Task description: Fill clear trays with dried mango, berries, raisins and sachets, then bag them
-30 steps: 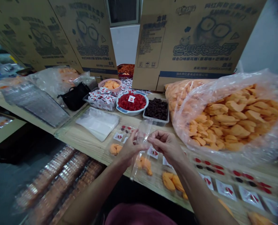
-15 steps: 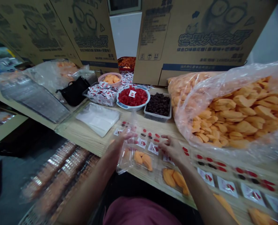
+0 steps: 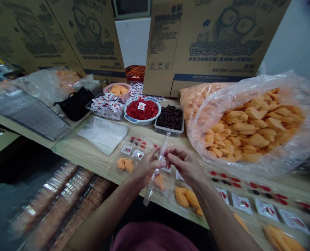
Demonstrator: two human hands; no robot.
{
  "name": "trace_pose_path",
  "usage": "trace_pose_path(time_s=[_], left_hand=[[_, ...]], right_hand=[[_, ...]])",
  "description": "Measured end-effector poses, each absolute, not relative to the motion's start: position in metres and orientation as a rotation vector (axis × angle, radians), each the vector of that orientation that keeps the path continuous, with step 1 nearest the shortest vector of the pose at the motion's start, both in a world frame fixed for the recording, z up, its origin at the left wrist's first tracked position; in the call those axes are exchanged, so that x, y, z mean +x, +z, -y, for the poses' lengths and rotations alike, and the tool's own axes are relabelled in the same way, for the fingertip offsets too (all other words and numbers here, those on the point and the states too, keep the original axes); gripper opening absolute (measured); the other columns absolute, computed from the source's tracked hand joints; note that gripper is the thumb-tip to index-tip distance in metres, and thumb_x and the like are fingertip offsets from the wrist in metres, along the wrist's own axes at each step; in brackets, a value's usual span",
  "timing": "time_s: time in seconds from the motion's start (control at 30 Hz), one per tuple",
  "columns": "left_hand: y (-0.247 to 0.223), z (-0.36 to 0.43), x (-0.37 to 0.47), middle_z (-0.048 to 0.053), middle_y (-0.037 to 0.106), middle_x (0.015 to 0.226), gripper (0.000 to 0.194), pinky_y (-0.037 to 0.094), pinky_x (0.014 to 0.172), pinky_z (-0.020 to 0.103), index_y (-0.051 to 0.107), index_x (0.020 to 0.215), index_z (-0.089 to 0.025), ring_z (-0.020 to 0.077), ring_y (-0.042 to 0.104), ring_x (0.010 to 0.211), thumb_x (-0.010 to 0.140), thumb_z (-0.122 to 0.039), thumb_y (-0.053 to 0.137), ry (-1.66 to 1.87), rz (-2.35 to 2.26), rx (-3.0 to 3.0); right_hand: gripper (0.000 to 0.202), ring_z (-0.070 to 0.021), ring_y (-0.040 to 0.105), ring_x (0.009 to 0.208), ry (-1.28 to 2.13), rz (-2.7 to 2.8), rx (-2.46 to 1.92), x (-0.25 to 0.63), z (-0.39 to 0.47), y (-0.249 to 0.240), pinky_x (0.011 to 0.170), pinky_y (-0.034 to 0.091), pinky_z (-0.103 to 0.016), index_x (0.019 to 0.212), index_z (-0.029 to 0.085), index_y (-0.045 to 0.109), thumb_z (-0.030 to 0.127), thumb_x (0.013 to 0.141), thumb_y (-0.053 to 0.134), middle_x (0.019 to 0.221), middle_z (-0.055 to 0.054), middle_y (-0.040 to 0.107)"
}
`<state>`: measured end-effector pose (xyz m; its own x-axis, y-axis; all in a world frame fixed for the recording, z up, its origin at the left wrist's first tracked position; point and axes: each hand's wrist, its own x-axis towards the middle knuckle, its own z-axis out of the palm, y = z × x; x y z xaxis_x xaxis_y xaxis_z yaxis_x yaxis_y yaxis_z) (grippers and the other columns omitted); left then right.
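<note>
Both hands lifted off the table edge: left hand (image 3: 144,167) and right hand (image 3: 183,164) now pinch a clear bag (image 3: 156,164) upright above the trays (image 3: 134,153).

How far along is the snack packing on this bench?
Done: filled packs with orange pieces, sachets and red and dark bits lie along the table, like the filled pack at left. In hand: the left hand and right hand pinch a clear pack upright between them. Left: the big bag of orange snacks and the empty bags.
</note>
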<state>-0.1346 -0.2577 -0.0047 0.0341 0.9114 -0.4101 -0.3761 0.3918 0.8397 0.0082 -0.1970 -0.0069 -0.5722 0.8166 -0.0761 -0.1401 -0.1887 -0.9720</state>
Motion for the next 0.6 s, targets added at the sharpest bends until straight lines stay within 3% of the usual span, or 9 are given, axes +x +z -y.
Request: trace_pose_path(time_s=[0.17, 0.6], left_hand=[[-0.012, 0.259, -0.126, 0.004, 0.056, 0.100, 0.063, 0.040, 0.062, 0.025, 0.054, 0.123, -0.026, 0.0172, 0.052, 0.083, 0.062, -0.037, 0.066, 1.069, -1.026, 0.682], [-0.010, 0.265, -0.112, 0.004, 0.055, 0.094, 0.050, 0.041, 0.064, 0.026, 0.060, 0.106, -0.024, 0.0172, 0.050, 0.082, 0.059, -0.038, 0.069, 1.048, -0.983, 0.682]], right_hand=[[0.025, -0.0111, 0.051, 0.058, 1.892, 1.266, -0.736, 0.002, 0.200, 0.004, 0.055, 0.039, -0.023, 0.072, 0.017, 0.068, 0.037, 0.063, 0.079, 0.065, 0.000, 0.062], [0.021, -0.0097, 0.044, 0.050, 1.884, 1.286, -0.755, 0.019, 0.209, 0.012, 0.046, 0.034, -0.021, 0.066, 0.016, 0.066, 0.035, 0.065, 0.076, 0.056, 0.001, 0.056]])
